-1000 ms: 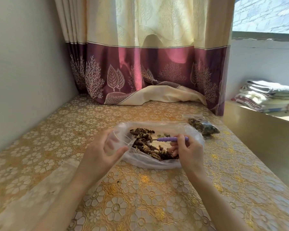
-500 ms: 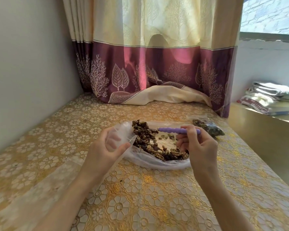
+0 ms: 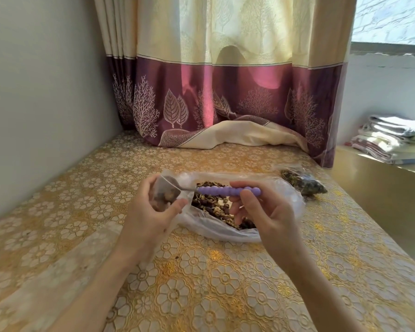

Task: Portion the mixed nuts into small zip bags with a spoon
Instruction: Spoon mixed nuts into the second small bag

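Note:
A large clear plastic bag (image 3: 225, 232) lies open on the table with mixed nuts (image 3: 213, 204) spread inside. My left hand (image 3: 151, 212) holds a small zip bag (image 3: 164, 194) upright at the big bag's left edge; some nuts sit in it. My right hand (image 3: 261, 212) grips a spoon by its purple beaded handle (image 3: 228, 190). The spoon's bowl is tipped into the small bag's mouth. A filled small zip bag (image 3: 302, 182) lies flat to the right, beyond the big bag.
A gold floral tablecloth (image 3: 201, 279) covers the table. A cream and purple curtain (image 3: 225, 111) drapes onto its far edge. A wall runs along the left. The table's right edge drops off, with folded towels (image 3: 393, 137) on a ledge beyond.
My right hand lifted the spoon out of the nuts and swung it left, so its bowl is now in the small bag's mouth. My left hand raised that bag slightly.

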